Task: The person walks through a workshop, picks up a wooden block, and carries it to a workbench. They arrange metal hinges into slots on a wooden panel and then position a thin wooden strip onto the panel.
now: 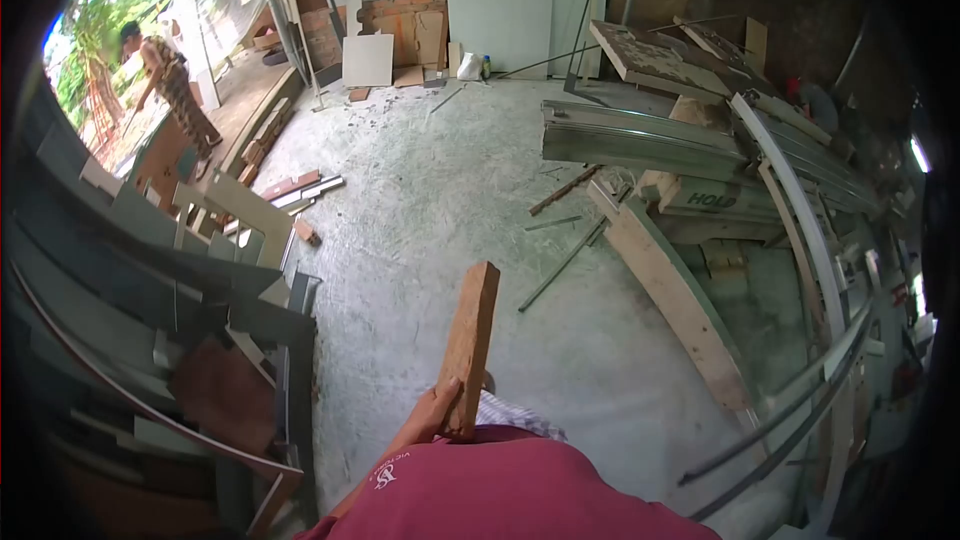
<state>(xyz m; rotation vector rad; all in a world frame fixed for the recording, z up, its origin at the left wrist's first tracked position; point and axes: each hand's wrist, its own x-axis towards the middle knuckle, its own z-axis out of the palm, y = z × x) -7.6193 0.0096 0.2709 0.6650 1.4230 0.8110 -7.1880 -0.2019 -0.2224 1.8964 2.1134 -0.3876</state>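
Note:
My left hand is closed around the lower end of a short, thick piece of wood. The wood is reddish-brown and points forward, away from my maroon shirt. Its far end is free over the grey concrete floor. Only the fingers and back of the hand show; the palm side is behind the wood. A small brown shape shows at the wood's right edge, too little of it to name. My right hand is out of sight.
A long board and metal beams lie stacked on the right. Thin strips lie on the floor. Scrap panels crowd the left. Another person bends forward beyond the left edge. Boards lean at the back wall.

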